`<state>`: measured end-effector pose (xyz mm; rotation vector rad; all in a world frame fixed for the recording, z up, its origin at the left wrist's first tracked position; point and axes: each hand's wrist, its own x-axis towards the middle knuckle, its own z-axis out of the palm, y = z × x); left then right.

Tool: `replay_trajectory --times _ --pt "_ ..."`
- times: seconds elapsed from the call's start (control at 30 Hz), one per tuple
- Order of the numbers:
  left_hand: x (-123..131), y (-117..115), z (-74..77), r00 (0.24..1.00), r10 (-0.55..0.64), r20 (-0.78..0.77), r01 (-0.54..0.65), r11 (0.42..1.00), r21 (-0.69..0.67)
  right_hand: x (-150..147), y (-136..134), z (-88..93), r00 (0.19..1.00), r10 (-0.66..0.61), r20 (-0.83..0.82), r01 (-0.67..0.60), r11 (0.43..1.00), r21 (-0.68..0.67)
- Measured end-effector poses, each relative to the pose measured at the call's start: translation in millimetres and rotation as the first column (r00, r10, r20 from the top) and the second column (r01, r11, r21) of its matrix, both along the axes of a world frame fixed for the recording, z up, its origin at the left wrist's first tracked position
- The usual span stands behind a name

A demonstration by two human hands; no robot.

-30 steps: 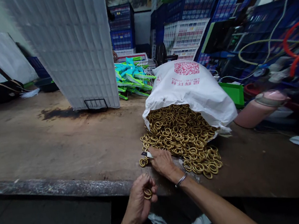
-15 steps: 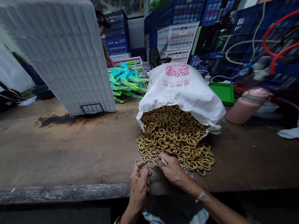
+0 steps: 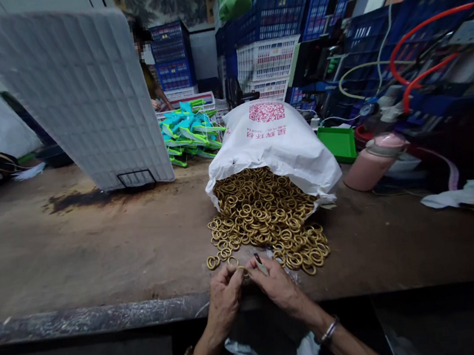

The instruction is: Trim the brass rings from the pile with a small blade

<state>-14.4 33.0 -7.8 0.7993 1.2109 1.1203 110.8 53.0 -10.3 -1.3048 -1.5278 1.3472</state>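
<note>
Gold-coloured rings (image 3: 264,215) spill from the open mouth of a white sack (image 3: 271,137) onto the brown table. At the near edge of the pile, my left hand (image 3: 226,293) pinches one ring (image 3: 241,268) between thumb and fingers. Close beside it on the right, my right hand (image 3: 273,278) is closed round a small tool (image 3: 260,263) with a dark tip, its fingertips at the same ring. A few loose rings (image 3: 213,262) lie just beyond my left hand.
A tall white padded panel (image 3: 76,100) stands at the left. Green and blue items (image 3: 189,131) lie behind the sack. To its right are a green tray (image 3: 338,144) and a pink bottle (image 3: 374,163). Behind the table is another person (image 3: 146,67), near stacked crates (image 3: 173,57).
Both hands have drawn closer together near the table's front edge. My left hand has taken hold of a ring. The view has shifted slightly, moving the sack and panel left in the picture.
</note>
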Motion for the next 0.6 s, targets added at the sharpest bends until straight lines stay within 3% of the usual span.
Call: replay_trajectory --times 0.17,0.4,0.5,0.6 --pt "-0.5 -4.6 -2.4 0.999 0.019 0.048 -0.020 1.000 0.020 0.2 -2.1 2.1 0.999 0.006 -0.034 -0.007 0.999 -0.047" --pt "0.1 -11.3 -0.8 0.999 0.026 -0.028 -0.021 0.986 0.163 -10.2 -5.8 1.3 0.999 -0.010 -0.039 0.006 0.994 -0.110" --pt "0.3 -15.0 0.4 1.000 0.016 -0.010 -0.014 0.987 0.160 -12.8 -6.5 -1.4 0.999 -0.006 -0.042 -0.001 0.988 -0.153" --pt "-1.3 -17.4 -1.2 0.999 0.034 -0.002 -0.033 0.992 0.122 -12.1 -4.4 -2.8 1.000 -0.005 -0.030 0.002 0.995 -0.104"
